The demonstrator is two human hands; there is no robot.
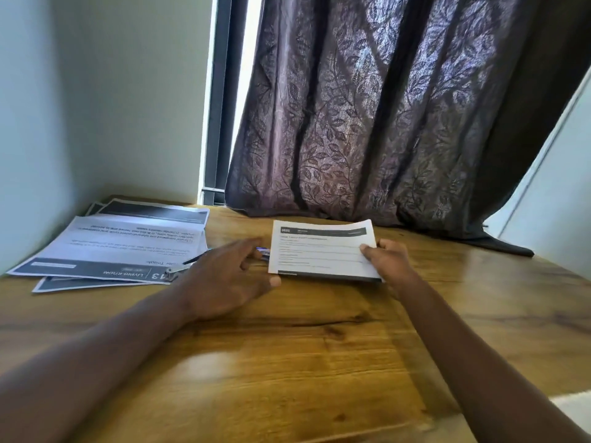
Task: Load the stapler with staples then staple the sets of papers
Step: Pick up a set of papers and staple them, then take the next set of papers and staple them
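Note:
A set of printed papers (319,249) with a dark header lies in the middle of the wooden table (287,362). My right hand (387,260) grips its right edge, thumb on top. My left hand (224,279) rests at the set's left edge with fingers spread, touching the lower left corner. A metal stapler (176,272) lies just left of my left hand, partly hidden by it, on top of other sheets. A small blue and white thing (263,252), perhaps the staple box, peeks out between my left fingers and the papers.
A loose pile of printed sheets (112,247) lies fanned at the left, by the wall. A dark patterned curtain (383,123) hangs down onto the table's far edge. The table's right corner drops off at the lower right.

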